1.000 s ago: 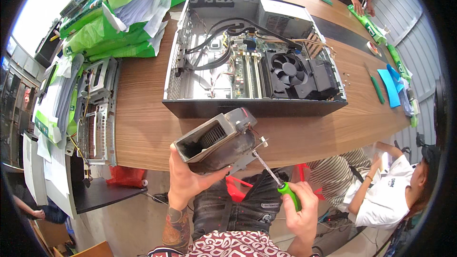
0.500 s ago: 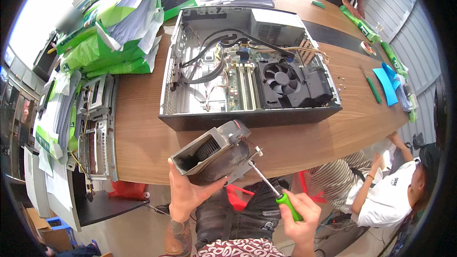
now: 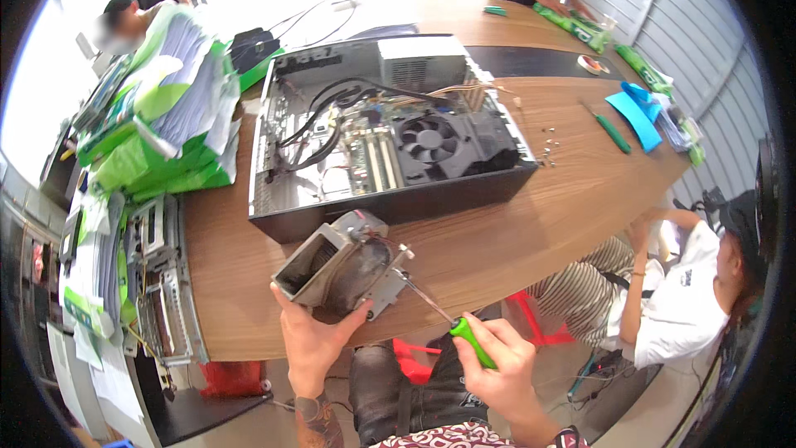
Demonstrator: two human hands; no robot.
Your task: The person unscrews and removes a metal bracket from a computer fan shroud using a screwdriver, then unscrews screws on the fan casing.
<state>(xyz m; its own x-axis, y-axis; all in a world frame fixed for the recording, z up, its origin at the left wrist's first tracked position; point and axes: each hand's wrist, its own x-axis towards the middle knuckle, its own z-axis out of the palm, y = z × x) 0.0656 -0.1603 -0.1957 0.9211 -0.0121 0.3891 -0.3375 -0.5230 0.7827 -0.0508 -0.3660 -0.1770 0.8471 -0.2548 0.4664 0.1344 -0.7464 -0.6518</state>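
- The left hand (image 3: pixel 311 340) grips a grey metal fan housing (image 3: pixel 344 270) from below, thumb up one side and fingers cupped under it, holding it tilted over the near edge of the wooden surface (image 3: pixel 531 224).
- The housing's open rectangular mouth faces up and to the left; a rounded blower chamber shows on its right half, with thin wires at its top.
- The right hand (image 3: pixel 497 361) is clenched around the green handle of a screwdriver (image 3: pixel 444 315), whose metal shaft runs up and left to meet the housing's right corner.
- Just beyond the housing lies an open desktop computer case (image 3: pixel 381 141), flat on the surface, showing black cables, a circuit board and a black cooling fan.
- To the left of the case stands a stack of green and white packets (image 3: pixel 166 124); a bare metal chassis (image 3: pixel 162 282) lies on a lower stand beside the surface.
- On the far right of the surface lie another green screwdriver (image 3: pixel 609 129), some small screws (image 3: pixel 547 145) and a blue tool pouch (image 3: pixel 634 112).
- A seated person in a white shirt (image 3: pixel 688 290) is at lower right, well apart from the hands.
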